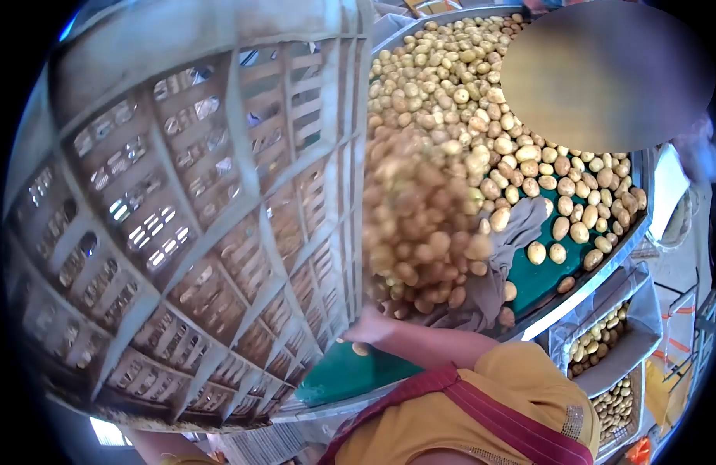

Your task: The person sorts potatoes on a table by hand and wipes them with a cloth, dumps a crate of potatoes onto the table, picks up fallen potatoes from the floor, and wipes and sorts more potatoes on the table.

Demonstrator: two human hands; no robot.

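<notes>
A large slatted plastic crate [253,186] fills the left half of the view, tipped on its side with its mouth towards the table. From it a blurred stream of potatoes [424,225] tumbles onto the green tabletop [354,376]. My right hand [367,327] is closed on the crate's lower rim, partly hidden by it. Of my left arm only the forearm shows at the bottom left, reaching under the crate; that hand is hidden behind it. A crumpled grey-brown cloth [513,240] lies beside the falling potatoes, partly under them.
Potatoes [458,58] cover much of the metal-edged table. Below its right edge stand a grey-lined container [617,341] and a basket [617,411], both holding potatoes. Across the table, a blurred patch [606,77] hides part of the scene.
</notes>
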